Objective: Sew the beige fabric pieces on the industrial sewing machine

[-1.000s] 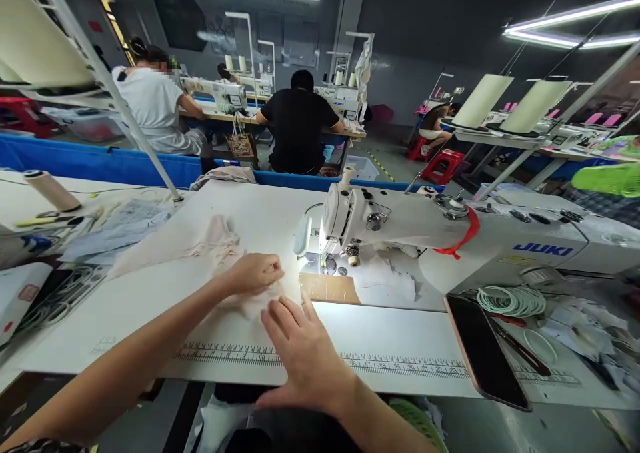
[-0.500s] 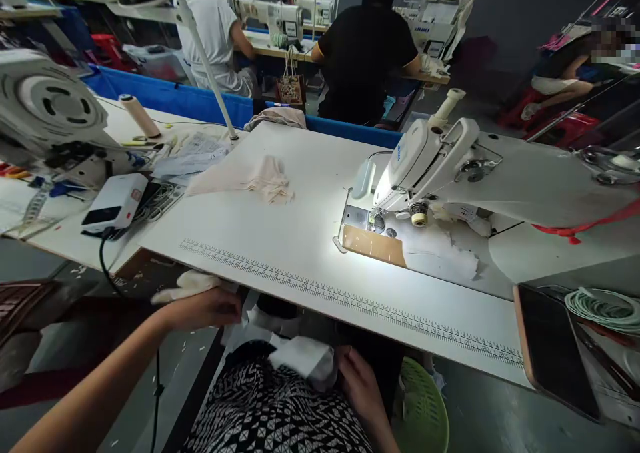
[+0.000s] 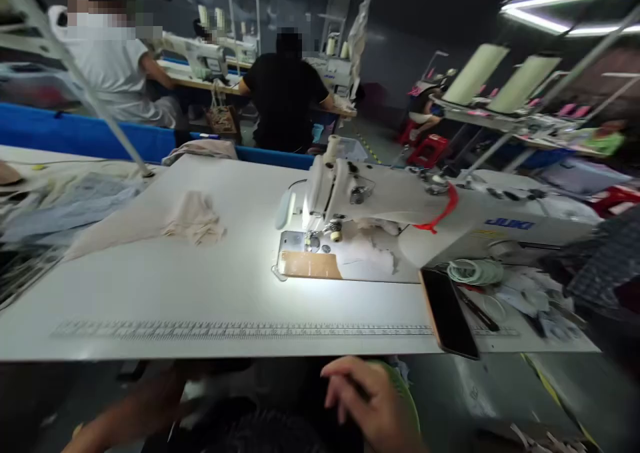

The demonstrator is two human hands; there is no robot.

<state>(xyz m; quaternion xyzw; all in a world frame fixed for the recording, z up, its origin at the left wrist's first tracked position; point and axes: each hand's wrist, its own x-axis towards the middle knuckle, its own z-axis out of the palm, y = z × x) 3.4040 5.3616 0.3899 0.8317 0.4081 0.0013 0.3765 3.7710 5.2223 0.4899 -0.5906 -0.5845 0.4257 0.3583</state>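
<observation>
My right hand (image 3: 367,396) is raised just below the table's front edge, its fingers apart and slightly curled, with nothing in them. Lower left, my left hand (image 3: 165,393) is dark and smeared by motion below the edge; a pale patch shows beside it, and its fingers cannot be made out. Both hands are off the white table (image 3: 240,306). On the table stands a sewing machine (image 3: 370,193) with its lamp lit over the needle. A tan strip (image 3: 310,265) and white fabric (image 3: 367,256) lie by the needle. Beige fabric (image 3: 195,219) lies crumpled to the left.
A phone (image 3: 450,316) lies at the front right, beside a coiled green cord (image 3: 475,271), tweezers and scraps. A printed ruler (image 3: 240,331) runs along the front edge. A green basket (image 3: 407,399) is below. Two people sit at machines behind a blue trough (image 3: 125,138).
The view has swung right. My right hand has come away from the white cloth near my lap and opened. My left hand has dropped lower and blurred.
</observation>
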